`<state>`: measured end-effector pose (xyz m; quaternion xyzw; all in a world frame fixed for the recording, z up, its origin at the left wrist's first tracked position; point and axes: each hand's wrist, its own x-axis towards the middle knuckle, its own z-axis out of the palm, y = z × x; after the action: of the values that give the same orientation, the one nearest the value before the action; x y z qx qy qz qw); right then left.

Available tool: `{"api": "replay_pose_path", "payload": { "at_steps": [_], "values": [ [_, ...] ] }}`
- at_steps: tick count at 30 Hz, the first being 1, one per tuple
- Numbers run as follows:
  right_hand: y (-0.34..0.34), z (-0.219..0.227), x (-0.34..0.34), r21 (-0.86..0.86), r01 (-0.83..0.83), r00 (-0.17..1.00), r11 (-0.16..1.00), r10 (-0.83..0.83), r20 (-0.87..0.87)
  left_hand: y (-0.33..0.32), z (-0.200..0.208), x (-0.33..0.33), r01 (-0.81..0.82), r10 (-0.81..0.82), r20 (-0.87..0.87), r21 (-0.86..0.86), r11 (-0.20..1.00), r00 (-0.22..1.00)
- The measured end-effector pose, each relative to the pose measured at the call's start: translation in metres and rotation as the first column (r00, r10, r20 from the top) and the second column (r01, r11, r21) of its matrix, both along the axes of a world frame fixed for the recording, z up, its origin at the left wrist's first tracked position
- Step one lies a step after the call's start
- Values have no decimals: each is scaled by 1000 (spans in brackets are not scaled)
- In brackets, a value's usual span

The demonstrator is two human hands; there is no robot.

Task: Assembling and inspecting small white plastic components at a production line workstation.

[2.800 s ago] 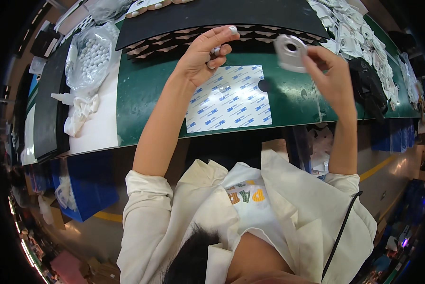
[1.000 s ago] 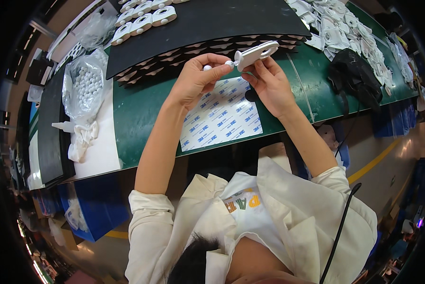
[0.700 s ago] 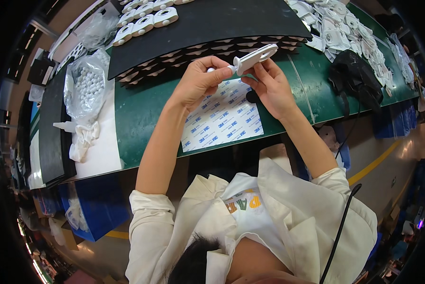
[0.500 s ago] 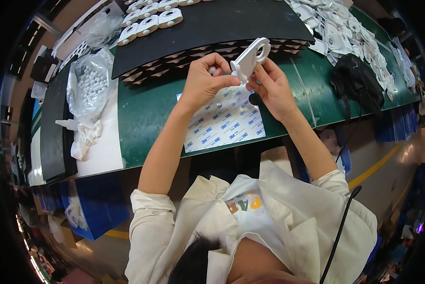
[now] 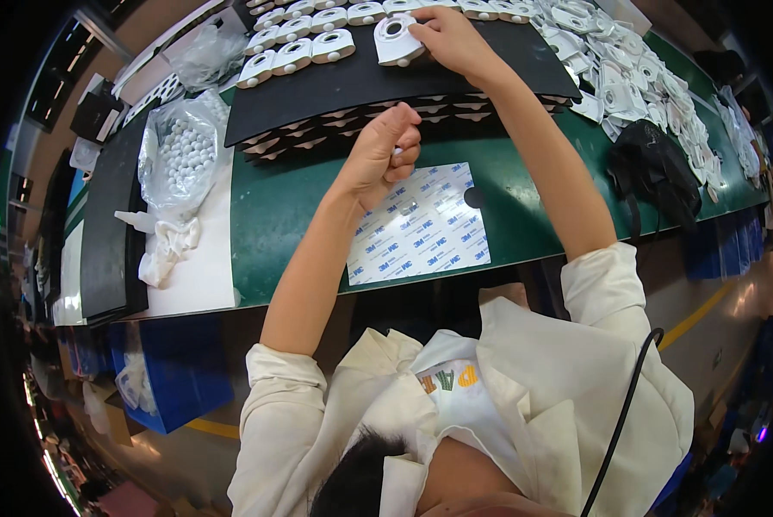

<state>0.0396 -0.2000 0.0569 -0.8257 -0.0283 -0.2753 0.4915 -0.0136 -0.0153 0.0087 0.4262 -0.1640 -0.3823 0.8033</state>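
Observation:
My right hand point(image 5: 455, 39) reaches over the black board point(image 5: 360, 77) and grips a white plastic part point(image 5: 397, 53) with a round ring opening and a small ball on its near edge. The part is at the board's surface or just above it; I cannot tell which. My left hand point(image 5: 382, 155) is curled closed in front of the board. A small white ball point(image 5: 397, 152) shows partly between its fingers. Several similar white parts point(image 5: 291, 53) stand in rows on the board. Below my left hand lies a white sheet with blue print point(image 5: 421, 237).
Under the board are stacked layers of more boards and parts. Loose white parts point(image 5: 636, 90) are heaped at the right beside a black bag point(image 5: 653, 168). At left lie a clear bag of white balls point(image 5: 184, 151), a white nozzle bottle point(image 5: 135, 221) and a cloth point(image 5: 169, 250).
My right hand has carried the white part from beside my left hand, forward and left onto or over the board. My left hand has moved slightly down and right, its fingers curling more closed.

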Motion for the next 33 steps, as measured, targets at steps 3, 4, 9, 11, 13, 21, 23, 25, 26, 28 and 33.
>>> {"api": "replay_pose_path", "payload": {
  "at_steps": [3, 4, 9, 11, 13, 21, 23, 25, 26, 28, 33],
  "values": [
    [-4, -6, 34, -119, -25, 996, 993, 14, -85, 2, -1, 4, 9, -4, -58, 94, 996, 998],
    [-2, -3, 41, -157, -37, 988, 987, 12, -154, 3, -1, 3, 2, 6, -97, 74, 997, 995],
    [0, -7, 63, -389, 44, 978, 920, -119, -169, 5, 0, 3, 12, -10, -130, 14, 1000, 992],
    [5, -8, 52, -380, 173, 979, 909, -199, -32, 4, 0, 3, 0, -2, -184, -9, 1000, 983],
    [6, -1, 36, -358, 173, 980, 918, -197, -30, 5, -3, 5, -6, 0, -210, -29, 1000, 978],
    [-88, 4, -56, -428, 283, 957, 858, -220, 190, 2, -2, 4, -34, 29, -235, -19, 999, 972],
    [-131, -2, -77, -485, 457, 889, 745, -405, 214, 2, -3, 3, -7, 2, -196, -24, 1000, 981],
    [-181, -14, -97, -615, 501, 843, 609, -506, 184, 0, -3, 3, 10, -12, -166, -11, 1000, 986],
    [-199, -23, -107, -616, 498, 844, 610, -505, 183, 1, -3, 4, 18, -17, -133, 7, 1000, 991],
    [-221, -37, -120, -859, 255, 827, 444, -561, -44, 1, -4, 4, 30, -29, -118, 8, 1000, 993],
    [-189, -52, -150, -874, 111, 821, 473, -539, -188, 5, -2, 2, 13, -7, -93, 67, 998, 996]
  ]
}}
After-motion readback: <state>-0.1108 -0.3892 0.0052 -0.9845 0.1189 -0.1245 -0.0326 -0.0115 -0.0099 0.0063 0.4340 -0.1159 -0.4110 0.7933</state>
